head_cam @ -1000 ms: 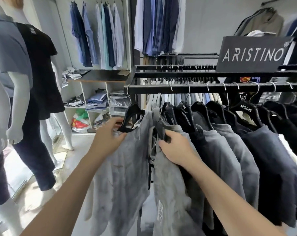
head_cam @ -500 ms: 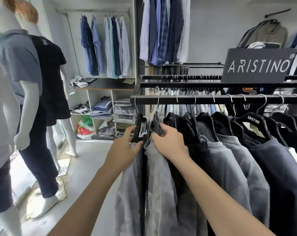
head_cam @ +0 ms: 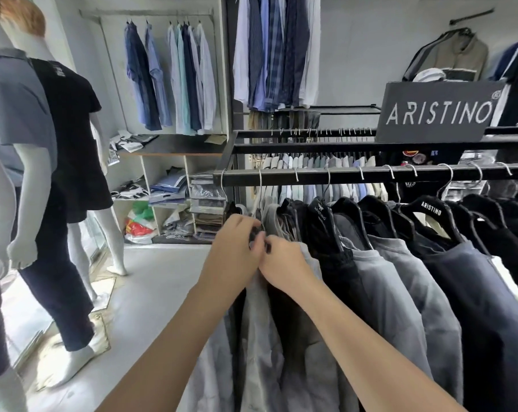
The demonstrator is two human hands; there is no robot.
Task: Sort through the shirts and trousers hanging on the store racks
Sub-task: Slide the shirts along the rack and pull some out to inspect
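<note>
A black rack rail [head_cam: 355,176] carries a row of shirts on black hangers: pale grey ones at the left end, then grey [head_cam: 400,292], navy [head_cam: 489,322] and black ones to the right. My left hand [head_cam: 234,251] and my right hand [head_cam: 284,263] meet at the left end of the rail. Both pinch the black hanger [head_cam: 259,234] of a pale grey shirt [head_cam: 257,337] that hangs straight down below them. The fingertips touch each other over the hanger's shoulder. The leftmost garments are pressed close together.
Two dressed mannequins [head_cam: 64,150] stand at the left on a pale floor [head_cam: 150,292]. A wall rail with blue shirts [head_cam: 168,75] hangs above shelves of folded clothes [head_cam: 174,188]. A dark brand sign [head_cam: 439,111] sits on the rack, with a second rail [head_cam: 305,133] behind.
My hands have come together at the hanger top. The pale grey shirt held out to the left a second ago now hangs closed up against the others. The view has tilted down slightly.
</note>
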